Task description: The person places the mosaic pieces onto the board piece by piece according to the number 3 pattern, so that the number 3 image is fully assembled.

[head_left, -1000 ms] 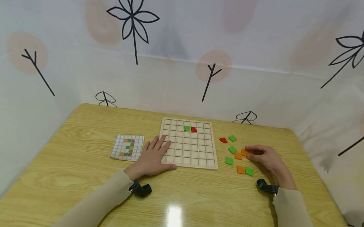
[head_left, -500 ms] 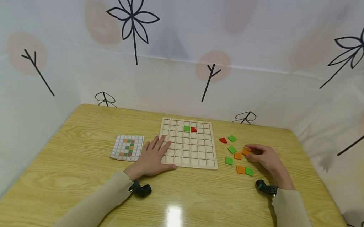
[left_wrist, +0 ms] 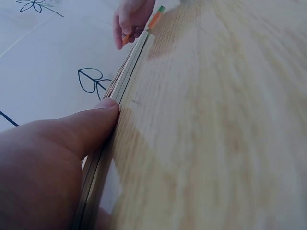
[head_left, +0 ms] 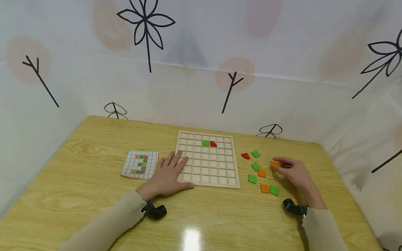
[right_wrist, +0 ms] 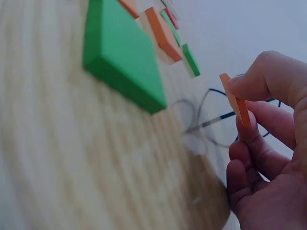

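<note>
The right hand [head_left: 294,173] is pinching an orange tile [head_left: 275,164] between thumb and fingers, lifting it just above the desk [head_left: 75,194] beside the loose tiles. The left hand [head_left: 168,175] is lying spread and flat, pressing on the board's [head_left: 207,169] near-left corner.

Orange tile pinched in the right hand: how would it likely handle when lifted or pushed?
The orange tile looks thin and keeps a straight edge, so probably stiff. The right hand lifts it with fingertips alone, so likely light. Flat-sided, it should slide, not roll.
</note>
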